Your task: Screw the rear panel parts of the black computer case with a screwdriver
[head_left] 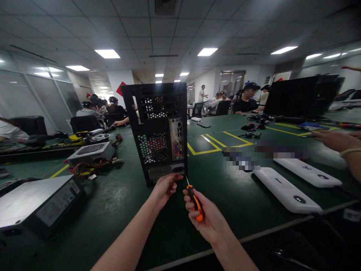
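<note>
A black computer case stands upright on the green table, its rear panel facing me. A power supply sits in its bottom bay, and a port plate shows above that. My right hand grips an orange and black screwdriver, its thin shaft pointing up at the case's lower right corner. My left hand is at the power supply's lower edge, fingers curled and the index finger reaching towards the screwdriver tip. Whether a small screw lies at those fingertips is too small to tell.
On the left lie a loose power supply and another one with bundled cables. Two white devices rest at right, near another person's hand. A black monitor stands behind. Several people sit farther back.
</note>
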`<state>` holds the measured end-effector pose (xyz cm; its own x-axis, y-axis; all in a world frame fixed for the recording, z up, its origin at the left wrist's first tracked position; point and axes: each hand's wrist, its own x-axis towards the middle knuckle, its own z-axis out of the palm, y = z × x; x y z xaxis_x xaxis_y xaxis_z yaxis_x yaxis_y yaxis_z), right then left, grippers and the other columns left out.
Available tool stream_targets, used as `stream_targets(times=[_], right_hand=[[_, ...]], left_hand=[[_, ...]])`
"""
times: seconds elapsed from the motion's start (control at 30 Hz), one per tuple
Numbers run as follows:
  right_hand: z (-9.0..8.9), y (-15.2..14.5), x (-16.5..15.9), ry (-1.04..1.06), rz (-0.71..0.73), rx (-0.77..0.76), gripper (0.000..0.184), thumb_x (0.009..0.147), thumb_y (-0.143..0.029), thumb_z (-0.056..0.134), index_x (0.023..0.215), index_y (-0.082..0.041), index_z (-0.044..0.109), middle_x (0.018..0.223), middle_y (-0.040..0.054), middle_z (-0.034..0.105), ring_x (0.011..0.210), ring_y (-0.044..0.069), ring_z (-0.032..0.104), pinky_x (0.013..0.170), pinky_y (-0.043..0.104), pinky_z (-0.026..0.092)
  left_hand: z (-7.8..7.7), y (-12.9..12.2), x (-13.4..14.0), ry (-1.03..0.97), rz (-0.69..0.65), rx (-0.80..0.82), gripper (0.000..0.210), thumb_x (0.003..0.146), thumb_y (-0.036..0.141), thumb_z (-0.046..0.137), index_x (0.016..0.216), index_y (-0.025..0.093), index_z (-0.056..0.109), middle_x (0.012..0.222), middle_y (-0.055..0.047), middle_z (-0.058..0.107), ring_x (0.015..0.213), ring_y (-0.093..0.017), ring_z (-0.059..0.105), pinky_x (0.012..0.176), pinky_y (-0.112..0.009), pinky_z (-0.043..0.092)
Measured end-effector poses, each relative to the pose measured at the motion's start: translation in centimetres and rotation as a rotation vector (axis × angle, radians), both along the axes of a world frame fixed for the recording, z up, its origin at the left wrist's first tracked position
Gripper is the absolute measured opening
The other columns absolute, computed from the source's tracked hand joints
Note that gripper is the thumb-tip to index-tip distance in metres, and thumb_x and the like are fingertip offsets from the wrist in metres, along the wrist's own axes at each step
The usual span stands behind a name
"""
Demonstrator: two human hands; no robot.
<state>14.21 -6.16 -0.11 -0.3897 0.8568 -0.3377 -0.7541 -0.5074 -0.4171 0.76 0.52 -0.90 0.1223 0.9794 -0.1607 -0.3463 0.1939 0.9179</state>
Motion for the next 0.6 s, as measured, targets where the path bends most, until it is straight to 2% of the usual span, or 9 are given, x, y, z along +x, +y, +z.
stream_targets(times=[0.1, 0.2, 0.3, 0.43, 0.5, 0.6], right_hand=[[0.16, 0.05, 0.00, 0.039, 0.006, -0.019, 0.022, 0.085, -0.021, 0.035, 0.087, -0.008, 0.052, 0.061, 0.0012, 0.047, 0.042, 0.002, 0.042, 0.029, 0.009, 0.029], [0.06, 0.07, -0.04, 0.041, -0.043, -0.006, 0.015, 0.083, -0.019, 0.040, 0.078, -0.011, 0.051, 0.061, 0.0006, 0.047, 0.040, 0.001, 0.039, 0.026, 0.008, 0.022], [-0.07, 0.05, -0.06, 0.041, -0.048, -0.016, 0.012, 0.081, -0.016, 0.043, 0.074, -0.011, 0.050, 0.062, 0.0002, 0.047, 0.041, 0.001, 0.040, 0.028, 0.007, 0.024], [-0.06, 0.01, 0.01, 0.066, 0.023, -0.021, 0.019, 0.083, -0.023, 0.040, 0.083, -0.008, 0.052, 0.061, 0.0008, 0.047, 0.044, 0.003, 0.044, 0.033, 0.009, 0.032], [-0.03, -0.01, 0.02, 0.067, 0.046, -0.005, 0.021, 0.084, -0.023, 0.038, 0.087, -0.008, 0.053, 0.061, 0.0008, 0.047, 0.043, 0.003, 0.043, 0.033, 0.009, 0.031], [-0.05, -0.02, -0.08, -0.018, -0.006, 0.035, 0.019, 0.082, -0.020, 0.039, 0.083, -0.008, 0.053, 0.061, 0.0020, 0.048, 0.042, 0.003, 0.041, 0.030, 0.010, 0.026]], left_hand=[[0.07, -0.05, 0.01, -0.004, -0.005, 0.012, 0.025, 0.071, 0.022, 0.050, 0.091, 0.009, 0.057, 0.094, -0.013, 0.059, 0.041, -0.001, 0.034, 0.035, -0.015, 0.020], [0.14, -0.09, -0.04, -0.014, -0.013, 0.007, 0.025, 0.071, 0.021, 0.050, 0.092, 0.009, 0.057, 0.092, -0.013, 0.059, 0.041, -0.001, 0.034, 0.036, -0.016, 0.020], [0.22, -0.14, -0.07, -0.013, -0.007, -0.010, 0.025, 0.071, 0.021, 0.050, 0.092, 0.008, 0.057, 0.091, -0.013, 0.060, 0.041, -0.001, 0.035, 0.036, -0.016, 0.020], [0.28, -0.21, -0.07, -0.009, 0.014, -0.007, 0.024, 0.071, 0.022, 0.050, 0.090, 0.009, 0.058, 0.090, -0.013, 0.061, 0.041, -0.002, 0.036, 0.036, -0.017, 0.020], [0.29, -0.23, -0.07, -0.007, 0.018, -0.003, 0.024, 0.071, 0.022, 0.050, 0.090, 0.009, 0.058, 0.089, -0.012, 0.061, 0.040, -0.002, 0.035, 0.036, -0.017, 0.020], [0.28, -0.21, -0.07, -0.005, 0.014, 0.001, 0.024, 0.071, 0.022, 0.050, 0.090, 0.010, 0.059, 0.091, -0.012, 0.061, 0.040, -0.002, 0.035, 0.035, -0.017, 0.020]])
